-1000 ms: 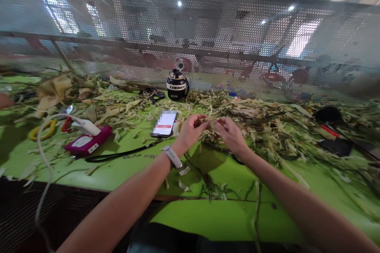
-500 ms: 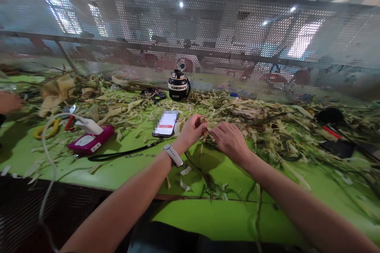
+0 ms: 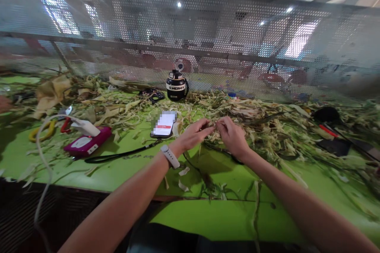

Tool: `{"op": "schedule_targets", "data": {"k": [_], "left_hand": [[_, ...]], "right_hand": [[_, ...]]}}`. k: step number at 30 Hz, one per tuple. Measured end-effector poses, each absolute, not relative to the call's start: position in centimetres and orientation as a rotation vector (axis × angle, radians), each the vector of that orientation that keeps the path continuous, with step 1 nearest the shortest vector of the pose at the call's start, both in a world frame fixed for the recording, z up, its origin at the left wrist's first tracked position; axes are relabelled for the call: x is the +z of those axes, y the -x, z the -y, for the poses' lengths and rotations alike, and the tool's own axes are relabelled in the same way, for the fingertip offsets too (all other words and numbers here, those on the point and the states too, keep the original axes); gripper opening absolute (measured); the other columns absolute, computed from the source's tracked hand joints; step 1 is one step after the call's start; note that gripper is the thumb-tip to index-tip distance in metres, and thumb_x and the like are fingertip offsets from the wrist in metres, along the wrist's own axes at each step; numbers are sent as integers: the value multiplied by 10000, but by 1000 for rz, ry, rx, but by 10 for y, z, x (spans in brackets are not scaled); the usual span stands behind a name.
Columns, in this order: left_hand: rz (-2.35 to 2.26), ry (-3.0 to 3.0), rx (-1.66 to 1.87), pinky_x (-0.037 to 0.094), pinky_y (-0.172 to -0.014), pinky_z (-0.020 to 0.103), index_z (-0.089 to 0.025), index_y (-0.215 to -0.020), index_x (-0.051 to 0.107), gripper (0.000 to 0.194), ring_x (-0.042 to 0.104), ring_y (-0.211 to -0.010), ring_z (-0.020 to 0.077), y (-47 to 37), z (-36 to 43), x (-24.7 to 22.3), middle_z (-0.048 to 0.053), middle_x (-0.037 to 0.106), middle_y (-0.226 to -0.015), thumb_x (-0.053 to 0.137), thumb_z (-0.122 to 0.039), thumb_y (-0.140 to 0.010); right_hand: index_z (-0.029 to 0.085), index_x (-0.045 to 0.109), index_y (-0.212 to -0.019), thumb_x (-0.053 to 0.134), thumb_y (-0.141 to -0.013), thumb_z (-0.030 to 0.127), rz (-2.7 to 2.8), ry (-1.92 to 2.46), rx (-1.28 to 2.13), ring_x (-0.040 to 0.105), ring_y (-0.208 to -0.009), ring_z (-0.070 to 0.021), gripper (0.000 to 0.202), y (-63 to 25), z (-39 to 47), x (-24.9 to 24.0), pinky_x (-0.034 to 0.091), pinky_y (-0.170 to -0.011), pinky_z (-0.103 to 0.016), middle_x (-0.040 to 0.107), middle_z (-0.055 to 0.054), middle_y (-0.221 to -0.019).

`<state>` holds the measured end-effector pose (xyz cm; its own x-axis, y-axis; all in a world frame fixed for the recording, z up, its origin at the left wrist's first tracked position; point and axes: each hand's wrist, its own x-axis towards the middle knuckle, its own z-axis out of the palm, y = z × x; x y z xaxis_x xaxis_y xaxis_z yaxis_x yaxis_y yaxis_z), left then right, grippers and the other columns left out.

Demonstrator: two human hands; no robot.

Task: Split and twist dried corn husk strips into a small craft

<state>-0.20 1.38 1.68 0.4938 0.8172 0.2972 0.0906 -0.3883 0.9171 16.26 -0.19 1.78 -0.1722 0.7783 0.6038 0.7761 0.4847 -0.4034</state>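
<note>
Above the green table, my left hand (image 3: 196, 132) and my right hand (image 3: 231, 136) meet with fingertips nearly touching. Both are closed in a pinch on a pale husk strip (image 3: 214, 125), mostly hidden by the fingers. My left wrist wears a white watch (image 3: 170, 156). Loose shredded husks (image 3: 255, 114) lie behind and right of my hands. Green scraps (image 3: 216, 190) rest near the table edge below them. A phone (image 3: 164, 123) with a lit screen lies left of my left hand.
A black bottle (image 3: 176, 85) stands behind the phone. To the left are a magenta power block (image 3: 87, 142) with a white plug (image 3: 86, 127) and cable, and yellow-handled scissors (image 3: 43, 131). A perforated screen (image 3: 202, 39) closes off the back. Another person's hand (image 3: 4, 104) shows at far left.
My left hand has turned more palm-down, its fingers now reaching towards the right hand. My right hand's fingers have risen and bent into a pinch. The view has shifted slightly.
</note>
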Motion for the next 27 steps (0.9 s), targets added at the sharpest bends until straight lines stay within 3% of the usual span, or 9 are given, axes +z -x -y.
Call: {"op": "schedule_targets", "data": {"k": [7, 13, 21, 25, 27], "left_hand": [[-772, -1600, 1066, 306, -564, 221, -162, -729, 543, 307, 369, -595, 92, -1, -23, 9, -37, 448, -634, 596, -464, -723], [-734, -1352, 1105, 305, -540, 199, -153, -766, 593, 324, 390, -587, 70, 1, -27, 7, -32, 496, -663, 669, -452, -669], [-704, -1212, 1127, 327, -566, 198, -150, -745, 611, 258, 441, -617, 74, 1, -27, 8, -14, 533, -688, 696, -373, -645], [-736, -1497, 1036, 306, -552, 217, -141, -673, 589, 262, 396, -577, 78, 2, -25, 9, -31, 486, -608, 656, -395, -671], [-720, -1651, 979, 321, -574, 227, -138, -669, 584, 286, 412, -605, 92, 3, -25, 9, -30, 484, -607, 637, -419, -683]], "right_hand": [[205, 498, -853, 578, -767, 411, 1592, 1150, 599, 561, -601, -141, 237, -164, -4, 20, 442, -556, -256, 588, 3, -679], [187, 562, -907, 734, -630, 348, 1423, 924, 945, 603, -727, -125, 364, -162, -3, 25, 489, -707, -270, 640, -2, -773], [193, 624, -762, 726, -644, 349, 1363, 924, 904, 578, -657, -113, 221, -165, -8, 20, 490, -661, -268, 621, 6, -721], [198, 653, -717, 704, -686, 310, 1626, 853, 619, 586, -741, -142, 127, -167, -5, 19, 489, -643, -265, 617, -24, -815], [197, 660, -755, 665, -730, 324, 1726, 855, 627, 588, -650, -130, 130, -165, -2, 19, 488, -574, -256, 619, -23, -795]]}}
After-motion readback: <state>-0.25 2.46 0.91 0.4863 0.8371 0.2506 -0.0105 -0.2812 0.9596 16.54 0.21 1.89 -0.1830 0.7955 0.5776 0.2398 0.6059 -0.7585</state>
